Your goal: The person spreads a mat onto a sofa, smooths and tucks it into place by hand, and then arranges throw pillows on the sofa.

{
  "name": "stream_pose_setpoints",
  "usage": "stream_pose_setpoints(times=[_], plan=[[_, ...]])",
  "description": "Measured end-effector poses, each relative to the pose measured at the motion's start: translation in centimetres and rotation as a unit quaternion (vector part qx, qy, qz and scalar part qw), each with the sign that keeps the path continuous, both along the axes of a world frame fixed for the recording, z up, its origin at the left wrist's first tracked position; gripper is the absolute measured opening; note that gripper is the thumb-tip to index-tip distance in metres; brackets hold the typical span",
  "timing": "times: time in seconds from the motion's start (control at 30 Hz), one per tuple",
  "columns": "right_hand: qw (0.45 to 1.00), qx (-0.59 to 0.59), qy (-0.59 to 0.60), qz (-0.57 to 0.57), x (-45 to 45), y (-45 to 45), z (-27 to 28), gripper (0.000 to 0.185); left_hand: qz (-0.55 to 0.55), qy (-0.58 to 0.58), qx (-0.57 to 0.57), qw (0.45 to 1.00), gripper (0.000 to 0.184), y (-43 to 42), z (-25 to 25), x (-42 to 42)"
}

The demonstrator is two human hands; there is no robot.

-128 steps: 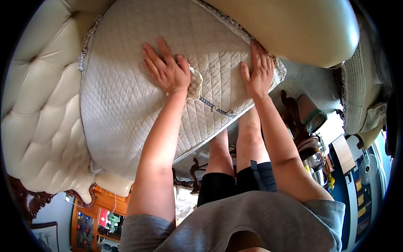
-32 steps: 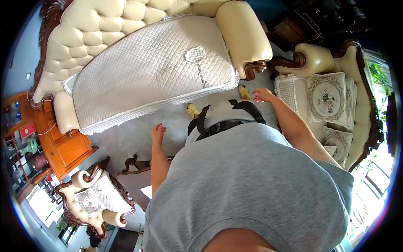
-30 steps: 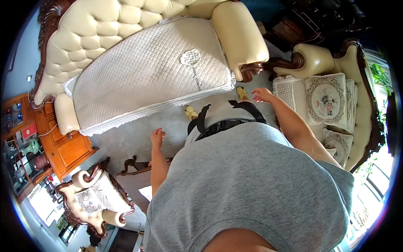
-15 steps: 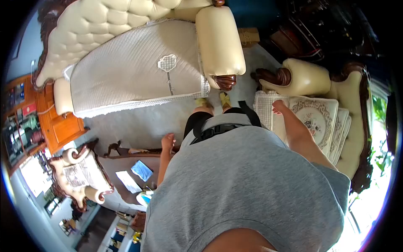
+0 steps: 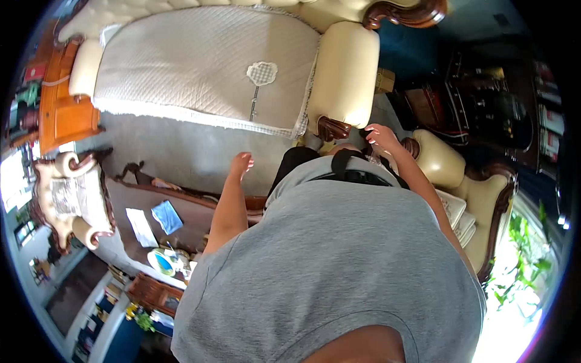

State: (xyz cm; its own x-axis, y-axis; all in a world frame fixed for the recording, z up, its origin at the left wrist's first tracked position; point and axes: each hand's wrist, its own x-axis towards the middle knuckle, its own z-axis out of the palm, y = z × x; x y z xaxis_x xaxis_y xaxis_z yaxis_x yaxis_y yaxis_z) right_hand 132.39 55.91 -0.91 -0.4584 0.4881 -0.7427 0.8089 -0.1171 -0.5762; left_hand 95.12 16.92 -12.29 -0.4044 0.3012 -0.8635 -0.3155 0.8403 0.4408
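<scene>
The quilted cover (image 5: 193,66) lies beyond the left hand (image 5: 241,165) and right hand (image 5: 382,138), both seemingly released, fingers loosely curled.

Left grip (image 5: 242,164) and right grip (image 5: 382,138) hang apart, half-curled.

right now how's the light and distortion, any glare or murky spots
Head view: strong fisheye bending, black corners; head view: glare whites out the area below the green plant; head view: shade falls across the quilted cover near the armrest.
</scene>
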Motion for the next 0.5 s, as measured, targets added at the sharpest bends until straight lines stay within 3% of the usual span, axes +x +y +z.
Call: stream_pose_setpoints(times=[0.13,0.2,0.27,0.3,0.33,0.37,0.4,0.43,0.5], plan=[[0.995,0.017,-0.044,0.087,-0.9,1.5,-0.6,0.037,-0.031,-0.023,0.023,0.999,0.031,1.0,-1.5,1.6],[0.987,0.024,-0.065,0.145,-1.3,2.4,-1.5,0.038,0.025,-0.019,0.05,0.998,0.029,0.6,-3.2,2.4],[0.978,-0.097,-0.055,0.177,-1.5,3.6,-3.1,0.036,0.082,-0.014,0.074,0.994,0.027,0.0,-4.6,3.0],[0.974,-0.166,-0.064,0.137,-2.0,4.4,-4.2,0.025,0.121,-0.013,0.072,0.99,0.025,-0.2,-4.9,3.2],[0.971,-0.169,-0.075,0.154,-2.3,5.3,-5.1,0.025,0.16,-0.013,0.067,0.985,0.024,-0.7,-4.9,3.7],[0.939,-0.057,-0.065,0.332,-3.8,5.6,-4.9,0.024,0.18,-0.008,0.054,0.982,0.024,-1.2,-4.7,4.3],[0.865,0.056,-0.044,0.497,-5.2,6.3,-5.3,0.023,0.2,-0.002,0.042,0.979,0.025,-1.9,-5.4,4.8],[0.931,-0.042,-0.059,0.359,-6.7,7.2,-5.7,0.027,0.222,-0.008,0.028,0.975,0.027,-2.5,-6.0,5.3],[0.913,0.008,-0.03,0.407,-10.6,8.7,-6.0,0.026,0.284,0.008,0.026,0.958,0.028,-3.2,-4.8,6.9]])
